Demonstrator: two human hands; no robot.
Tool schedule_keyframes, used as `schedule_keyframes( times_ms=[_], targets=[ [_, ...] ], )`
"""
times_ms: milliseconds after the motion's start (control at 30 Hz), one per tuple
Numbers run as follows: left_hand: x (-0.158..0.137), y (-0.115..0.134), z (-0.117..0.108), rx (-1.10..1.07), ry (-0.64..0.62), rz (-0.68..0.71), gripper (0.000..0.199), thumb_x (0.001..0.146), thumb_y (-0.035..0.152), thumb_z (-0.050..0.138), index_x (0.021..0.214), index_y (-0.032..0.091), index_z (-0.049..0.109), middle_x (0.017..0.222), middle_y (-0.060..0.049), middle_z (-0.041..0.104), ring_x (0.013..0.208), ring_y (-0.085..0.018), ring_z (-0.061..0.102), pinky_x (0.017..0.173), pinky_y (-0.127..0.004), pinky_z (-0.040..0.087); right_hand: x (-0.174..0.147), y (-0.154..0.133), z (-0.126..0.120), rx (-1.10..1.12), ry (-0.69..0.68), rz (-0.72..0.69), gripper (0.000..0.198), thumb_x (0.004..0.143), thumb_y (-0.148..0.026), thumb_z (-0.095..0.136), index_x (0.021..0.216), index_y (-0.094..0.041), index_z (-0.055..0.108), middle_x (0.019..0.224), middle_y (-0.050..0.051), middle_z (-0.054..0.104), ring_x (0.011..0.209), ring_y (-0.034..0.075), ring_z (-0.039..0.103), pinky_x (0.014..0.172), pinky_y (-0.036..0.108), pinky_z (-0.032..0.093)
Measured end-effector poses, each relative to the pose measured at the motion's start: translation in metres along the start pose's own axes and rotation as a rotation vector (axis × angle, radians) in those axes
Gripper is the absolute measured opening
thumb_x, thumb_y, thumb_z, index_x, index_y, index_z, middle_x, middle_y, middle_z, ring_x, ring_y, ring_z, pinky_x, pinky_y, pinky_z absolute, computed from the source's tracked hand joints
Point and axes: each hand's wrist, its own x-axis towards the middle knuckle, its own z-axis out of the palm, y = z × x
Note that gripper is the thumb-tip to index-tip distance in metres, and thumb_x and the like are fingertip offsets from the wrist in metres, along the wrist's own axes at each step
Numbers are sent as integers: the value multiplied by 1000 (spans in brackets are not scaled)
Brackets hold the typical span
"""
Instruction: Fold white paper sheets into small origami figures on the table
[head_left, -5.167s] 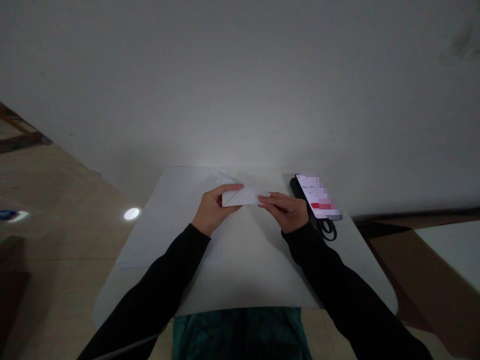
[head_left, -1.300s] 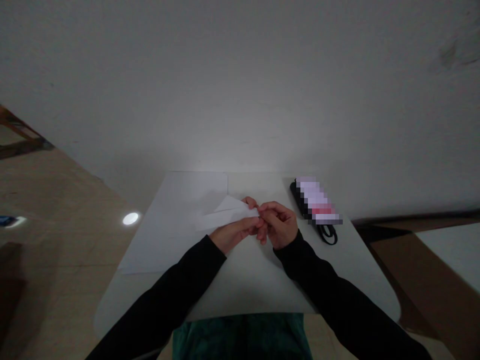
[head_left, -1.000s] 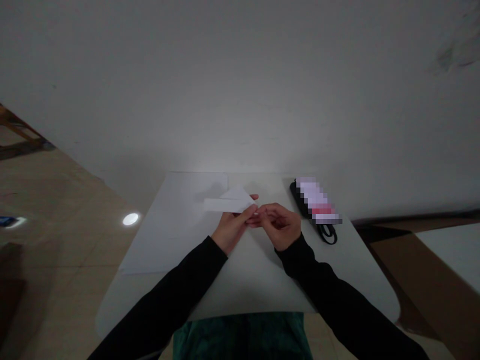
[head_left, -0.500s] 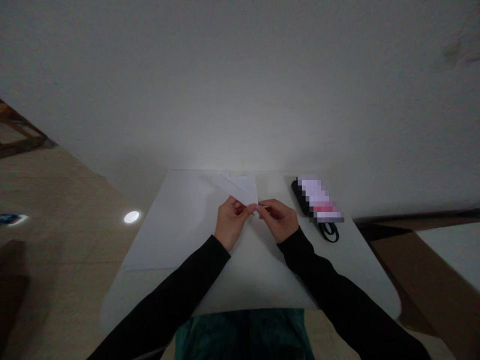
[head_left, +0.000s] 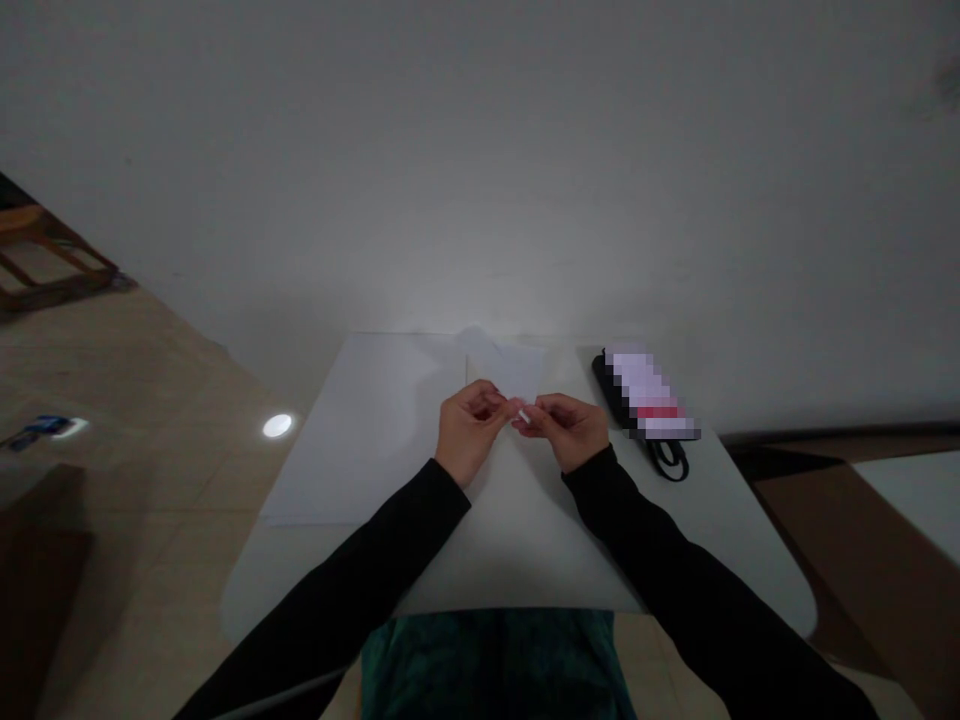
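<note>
A small piece of folded white paper [head_left: 517, 370] is pinched between my two hands above the table, its near corner at my fingertips. My left hand [head_left: 471, 428] is closed on the left side of that corner, thumb against the fingers. From the right, my right hand [head_left: 571, 430] pinches the same corner, and a narrow white edge shows between the thumbs. Part of the paper is hidden behind the fingers. Under and beside my left hand lie large white sheets [head_left: 352, 430], flat on the table.
The white table [head_left: 525, 570] stands against a pale wall [head_left: 480, 180]. On its right lie a black case with a strap [head_left: 667, 460] and a blurred-out phone-like item [head_left: 651, 395]. A wooden stool [head_left: 45, 255] stands on the tiled floor at far left.
The folded paper has turned in my fingers, and its near corner now shows a narrow white edge between my thumbs. The whole view has shifted slightly.
</note>
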Motion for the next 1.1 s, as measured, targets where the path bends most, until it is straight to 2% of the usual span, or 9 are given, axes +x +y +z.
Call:
schedule_keyframes(
  times_ms=[133, 200, 333, 433, 533, 700, 800, 967, 1100],
  targets=[
    [7, 19, -8, -27, 149, 96, 60, 71, 29, 73, 120, 27, 38, 72, 7, 58, 50, -8, 58, 43, -18, 37, 3, 0, -4, -75, 5, -15, 25, 64, -37, 78, 65, -16, 64, 49, -1, 62, 43, 16, 64, 40, 23, 55],
    [10, 29, -14, -31, 156, 133, 60, 73, 28, 72, 120, 29, 35, 72, 8, 58, 44, -7, 55, 38, -18, 34, 3, -1, -7, -133, -1, -49, 21, 69, -34, 74, 65, -16, 64, 49, -1, 62, 41, 14, 62, 37, 21, 51],
    [15, 40, -26, -22, 93, 104, 48, 69, 31, 75, 106, 25, 45, 66, 8, 58, 36, -6, 52, 33, -18, 30, 6, -6, -13, -264, -21, -162, 15, 73, -31, 70, 67, -17, 66, 51, -2, 63, 35, 10, 57, 32, 18, 42],
    [16, 41, -31, -3, 93, 114, 53, 66, 29, 78, 108, 25, 45, 69, 8, 60, 38, -6, 55, 34, -16, 34, 11, -7, -18, -313, -36, -228, 15, 74, -31, 70, 69, -18, 67, 54, -2, 64, 35, 10, 58, 33, 19, 42],
    [17, 40, -36, 75, 36, 193, 51, 70, 27, 75, 111, 26, 45, 74, 7, 62, 46, -9, 62, 38, -17, 41, 16, -4, -24, -310, -45, -300, 16, 76, -33, 68, 73, -18, 68, 63, 0, 68, 43, 13, 64, 37, 21, 48],
    [18, 39, -42, 219, -91, 230, 15, 79, 28, 68, 87, 16, 64, 64, 1, 64, 56, -14, 67, 46, -19, 47, 20, -5, -33, -514, -66, -552, 16, 84, -31, 60, 78, -20, 70, 71, 1, 70, 54, 14, 68, 46, 24, 53],
    [19, 42, -42, 153, -135, 222, 15, 80, 28, 67, 85, 14, 69, 80, -6, 71, 68, -16, 70, 57, -23, 55, 21, -9, -37, -612, -44, -705, 15, 87, -26, 58, 81, -21, 70, 72, 1, 71, 58, 14, 68, 50, 25, 55],
    [21, 43, -46, 23, -244, 77, 20, 80, 31, 67, 81, 11, 71, 111, -13, 68, 84, -20, 71, 79, -32, 59, 29, -13, -42, -697, 18, -925, 11, 85, -18, 61, 84, -21, 71, 75, 2, 72, 65, 14, 68, 59, 27, 57],
    [24, 37, -52, -4, -353, -55, 25, 81, 34, 65, 85, 10, 71, 108, -14, 69, 92, -21, 69, 90, -36, 55, 35, -15, -45, -674, 61, -1038, 11, 82, -15, 64, 85, -23, 72, 85, 4, 72, 75, 16, 70, 67, 29, 59]
  ],
)
